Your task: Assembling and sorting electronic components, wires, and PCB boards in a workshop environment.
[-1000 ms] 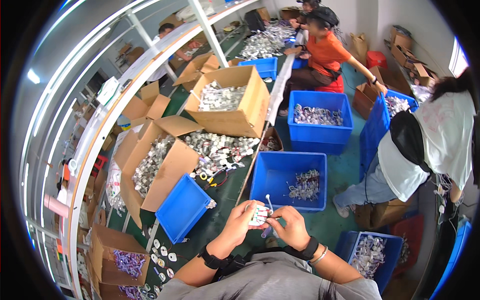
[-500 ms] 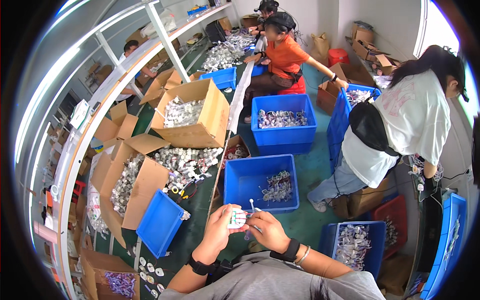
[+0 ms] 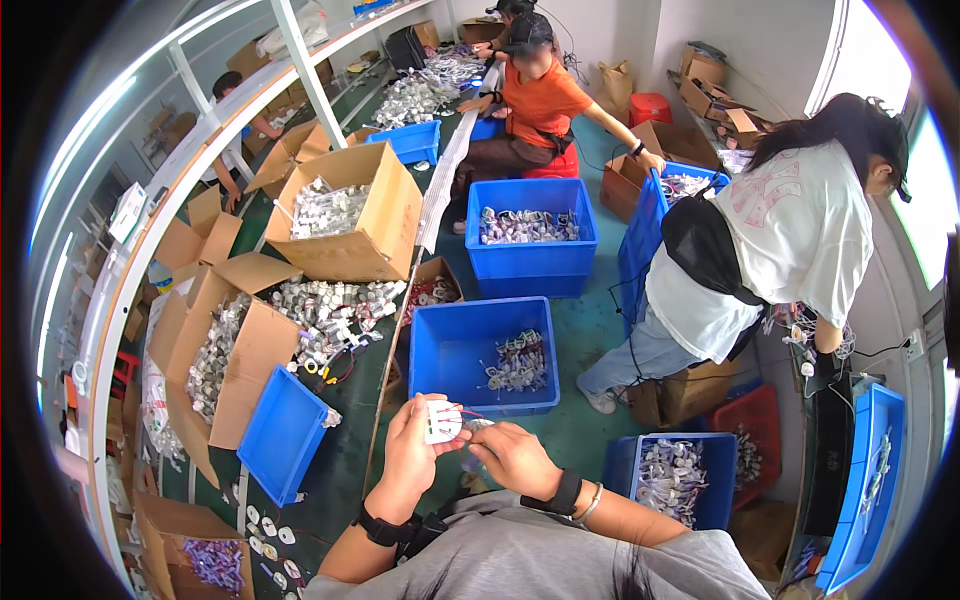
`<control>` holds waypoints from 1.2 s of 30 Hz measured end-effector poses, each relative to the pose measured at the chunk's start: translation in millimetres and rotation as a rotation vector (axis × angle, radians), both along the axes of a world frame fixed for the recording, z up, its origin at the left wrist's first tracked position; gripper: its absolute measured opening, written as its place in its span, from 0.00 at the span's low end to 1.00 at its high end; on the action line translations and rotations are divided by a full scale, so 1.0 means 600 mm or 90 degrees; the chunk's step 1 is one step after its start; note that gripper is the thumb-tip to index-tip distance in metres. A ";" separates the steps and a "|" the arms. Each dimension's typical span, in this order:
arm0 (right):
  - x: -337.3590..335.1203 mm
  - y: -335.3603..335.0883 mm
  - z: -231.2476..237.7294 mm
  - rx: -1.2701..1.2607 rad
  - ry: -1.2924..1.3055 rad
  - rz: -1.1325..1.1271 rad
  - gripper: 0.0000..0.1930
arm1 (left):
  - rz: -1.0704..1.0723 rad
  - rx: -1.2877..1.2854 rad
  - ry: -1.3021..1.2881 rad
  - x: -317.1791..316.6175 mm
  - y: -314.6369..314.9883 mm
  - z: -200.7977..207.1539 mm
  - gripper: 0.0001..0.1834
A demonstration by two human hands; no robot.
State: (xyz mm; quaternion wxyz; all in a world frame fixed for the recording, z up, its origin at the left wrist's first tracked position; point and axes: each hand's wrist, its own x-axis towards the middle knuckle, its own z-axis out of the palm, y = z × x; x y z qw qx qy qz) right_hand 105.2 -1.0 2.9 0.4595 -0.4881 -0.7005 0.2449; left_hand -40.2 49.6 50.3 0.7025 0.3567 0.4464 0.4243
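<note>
My left hand (image 3: 408,445) is closed around a small flat white plastic part (image 3: 441,421), thumb along its edge. Thin red and dark wires (image 3: 464,413) run from the part toward my right hand (image 3: 516,460). That hand's thumb and fingers are pinched together at the wires' far side, where a small greyish piece (image 3: 479,425) shows; its shape is partly hidden. Just beyond both hands stands a blue bin (image 3: 428,345) with a heap of small wired white parts (image 3: 520,362) on its right side.
Left, a green bench holds an open carton (image 3: 262,360), a tilted blue tray (image 3: 283,440) and loose parts. A blue bin (image 3: 670,440) of parts stands at right. A person in white (image 3: 760,260) bends nearby; another in orange (image 3: 545,100) sits farther off.
My view has shifted, so the surroundings sit farther left. The white part is turned more face-on. A pale round-tipped stick seen above my right hand before no longer shows.
</note>
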 end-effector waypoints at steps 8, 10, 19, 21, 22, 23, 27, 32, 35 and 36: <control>0.000 0.008 -0.019 -0.024 -0.012 0.047 0.05 | 0.024 -0.009 -0.013 -0.010 -0.008 -0.014 0.20; -0.006 0.011 -0.027 -0.052 -0.009 0.069 0.05 | 0.046 -0.032 -0.015 -0.015 -0.012 -0.011 0.20; -0.018 0.023 -0.034 -0.091 -0.020 0.157 0.07 | 0.092 -0.042 -0.002 -0.031 -0.017 -0.013 0.19; -0.018 0.026 -0.044 -0.091 -0.017 0.160 0.07 | 0.096 -0.043 -0.007 -0.033 -0.015 -0.014 0.19; -0.018 0.027 -0.050 -0.090 -0.012 0.162 0.07 | 0.098 -0.043 -0.011 -0.033 -0.015 -0.014 0.19; -0.018 0.028 -0.055 -0.090 -0.013 0.163 0.07 | 0.099 -0.044 -0.012 -0.033 -0.014 -0.014 0.19; -0.019 0.032 -0.066 -0.049 -0.009 0.140 0.05 | 0.103 -0.047 -0.017 -0.033 -0.011 -0.016 0.19; -0.017 0.033 -0.070 0.002 -0.044 0.108 0.05 | 0.107 -0.053 -0.026 -0.031 -0.008 -0.014 0.19; -0.014 0.036 -0.075 0.029 -0.078 0.086 0.06 | 0.104 -0.051 -0.027 -0.032 -0.005 -0.015 0.18; -0.014 0.036 -0.075 0.036 -0.084 0.084 0.06 | 0.104 -0.052 -0.032 -0.032 -0.005 -0.016 0.18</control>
